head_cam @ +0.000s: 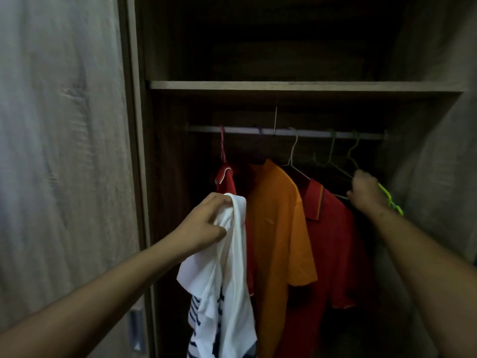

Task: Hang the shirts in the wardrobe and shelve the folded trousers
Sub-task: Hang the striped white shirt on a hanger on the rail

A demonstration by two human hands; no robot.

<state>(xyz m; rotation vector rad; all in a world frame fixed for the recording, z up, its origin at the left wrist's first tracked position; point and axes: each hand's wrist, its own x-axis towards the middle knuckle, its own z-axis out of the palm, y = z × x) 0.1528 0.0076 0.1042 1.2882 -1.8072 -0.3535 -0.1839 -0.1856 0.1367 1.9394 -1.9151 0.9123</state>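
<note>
Item, lower centre of frame: white shirt with navy stripes (227, 280), bunched in my left hand (206, 223), fingers closed on its upper edge; long axis vertical, loose end down. Right of centre: my right hand (365, 193) closed on a bare green hanger (387, 196) hooked on the rail (284, 132), beside the orange polo (278, 241). Step judged: hanging shirts. Next calls for unhooking the hanger and threading it into the collar

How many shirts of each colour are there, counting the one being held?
Red shirts: 2, one at the left and one at the right
Orange shirt: 1
White shirt with navy stripes, held in the left hand: 1
Total: 4 shirts
</note>
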